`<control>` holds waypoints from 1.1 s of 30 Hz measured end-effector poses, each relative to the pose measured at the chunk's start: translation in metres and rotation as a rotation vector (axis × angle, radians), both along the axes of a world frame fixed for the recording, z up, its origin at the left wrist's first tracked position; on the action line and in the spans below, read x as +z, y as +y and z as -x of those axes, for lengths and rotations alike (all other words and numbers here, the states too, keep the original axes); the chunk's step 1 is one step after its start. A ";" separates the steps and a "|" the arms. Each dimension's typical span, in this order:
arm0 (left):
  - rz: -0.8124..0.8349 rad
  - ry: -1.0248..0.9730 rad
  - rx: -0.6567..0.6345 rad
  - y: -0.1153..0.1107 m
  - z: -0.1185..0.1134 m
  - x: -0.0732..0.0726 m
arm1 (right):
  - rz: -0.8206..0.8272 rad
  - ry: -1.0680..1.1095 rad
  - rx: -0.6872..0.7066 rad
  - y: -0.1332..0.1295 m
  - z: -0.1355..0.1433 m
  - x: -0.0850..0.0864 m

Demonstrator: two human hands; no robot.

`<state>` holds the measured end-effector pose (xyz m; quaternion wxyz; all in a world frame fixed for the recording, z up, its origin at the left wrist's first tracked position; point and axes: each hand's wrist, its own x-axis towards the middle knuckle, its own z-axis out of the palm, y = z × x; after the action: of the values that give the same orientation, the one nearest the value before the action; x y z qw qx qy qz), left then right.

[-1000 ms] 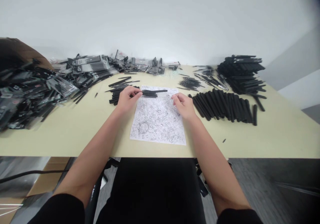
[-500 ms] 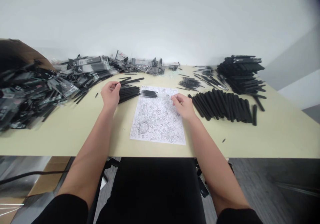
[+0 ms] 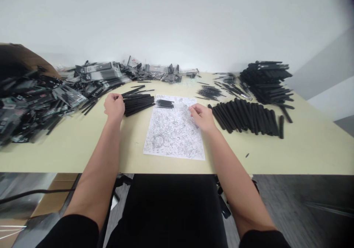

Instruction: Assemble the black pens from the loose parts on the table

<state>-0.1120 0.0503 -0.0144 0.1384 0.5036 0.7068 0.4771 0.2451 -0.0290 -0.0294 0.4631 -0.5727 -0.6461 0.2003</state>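
My left hand (image 3: 114, 107) is closed at the left ends of a fanned pile of black pen-like tubes (image 3: 139, 104). Its thumb and fingers appear to pinch one of those tubes, though the grip is partly hidden. On the scribbled white paper (image 3: 174, 133) lies a small row of thin dark refill-like sticks (image 3: 165, 104), with pale, see-through ends pointing right. At the paper's upper right edge my right hand (image 3: 203, 116) is pinched shut. Whatever sits between its fingertips is too small to name.
Right of the paper lies a row of thick black tubes (image 3: 246, 116), with a stacked pile (image 3: 265, 82) behind. Thin dark sticks (image 3: 210, 92) lie near the wall. Packaged black items (image 3: 30, 104) heap up at left beside a cardboard box (image 3: 30, 56). One small dark piece (image 3: 247, 155) rests near the front edge.
My left hand has moved left and slightly toward me, and the upper tubes beside it have shifted left. My right hand stays nearly where it was, still pinched.
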 end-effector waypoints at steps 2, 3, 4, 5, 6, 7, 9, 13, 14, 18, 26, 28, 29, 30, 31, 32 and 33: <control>0.029 -0.031 0.167 0.000 -0.005 0.001 | 0.003 -0.005 -0.003 0.000 0.000 0.000; 0.053 -0.035 0.210 -0.001 -0.007 0.003 | 0.005 -0.008 -0.003 0.000 0.000 0.000; 0.089 -0.024 0.208 -0.002 -0.010 0.005 | 0.007 -0.012 -0.002 0.000 0.000 0.000; 0.129 -0.006 0.200 -0.004 -0.012 0.007 | 0.010 -0.015 0.000 0.000 0.000 0.000; 0.171 0.018 0.191 -0.007 -0.014 0.010 | 0.012 -0.016 0.002 0.000 0.000 0.000; 0.212 0.044 0.186 -0.009 -0.016 0.012 | 0.015 -0.017 0.005 0.000 0.000 0.000; 0.275 0.092 0.178 -0.013 -0.020 0.017 | 0.021 -0.019 0.008 0.000 0.000 0.000; 0.362 0.162 0.173 -0.020 -0.026 0.022 | 0.047 -0.042 0.004 0.000 0.000 0.000; 0.383 0.175 0.168 -0.020 -0.027 0.023 | 0.054 -0.054 0.001 -0.001 0.000 0.001; 0.440 0.223 0.147 -0.021 -0.029 0.024 | 0.079 -0.176 -0.100 -0.001 -0.001 0.003; 0.428 0.280 0.120 -0.021 -0.031 0.023 | 0.151 -0.423 -0.450 -0.004 -0.004 0.008; 0.407 0.277 0.125 -0.021 -0.032 0.022 | 0.163 -0.478 -0.566 -0.004 -0.004 0.004; 0.394 0.276 0.127 -0.021 -0.033 0.022 | 0.161 -0.499 -0.619 -0.004 -0.005 0.002; 0.379 0.276 0.129 -0.022 -0.033 0.022 | 0.160 -0.515 -0.664 -0.004 -0.006 0.000; 0.366 0.276 0.131 -0.022 -0.034 0.022 | 0.171 -0.527 -0.700 -0.004 -0.007 -0.002; 0.351 0.278 0.132 -0.022 -0.035 0.022 | 0.194 -0.537 -0.728 -0.004 -0.009 -0.004; 0.336 0.281 0.133 -0.023 -0.035 0.022 | 0.229 -0.547 -0.744 -0.004 -0.011 -0.005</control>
<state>-0.0769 0.0277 0.0074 0.0888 0.4871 0.8204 0.2860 0.2556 -0.0327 -0.0342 0.2503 -0.8442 -0.4692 -0.0673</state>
